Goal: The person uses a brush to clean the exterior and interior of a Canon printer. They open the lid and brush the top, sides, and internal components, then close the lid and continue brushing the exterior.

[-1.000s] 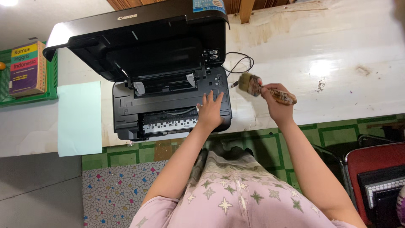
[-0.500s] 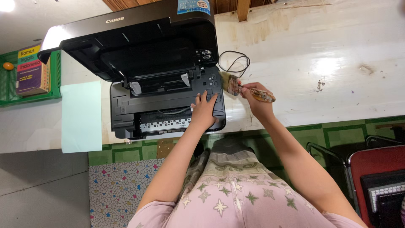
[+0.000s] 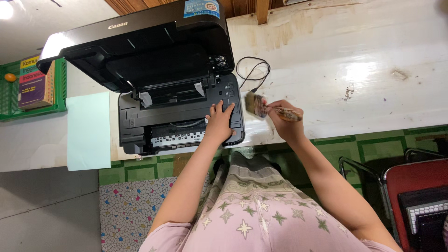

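The brush (image 3: 261,106) has been brought closer to the printer (image 3: 177,116), at its 3 o'clock on the table (image 3: 350,70). It is gripped by the right hand (image 3: 282,122); the left hand (image 3: 219,123) lies flat, fingers (image 3: 223,108) spread, on the printer. Dust could be swept into the open printer, or the cable (image 3: 254,74) snagged.

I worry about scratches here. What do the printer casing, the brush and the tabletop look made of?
The printer casing looks like black plastic; its raised lid is glossy and mirrors the light. The brush in the right hand seems to have soft pale bristles and a worn, mottled handle, likely wood. The tabletop looks like white-painted wood, shiny, with scuffs.
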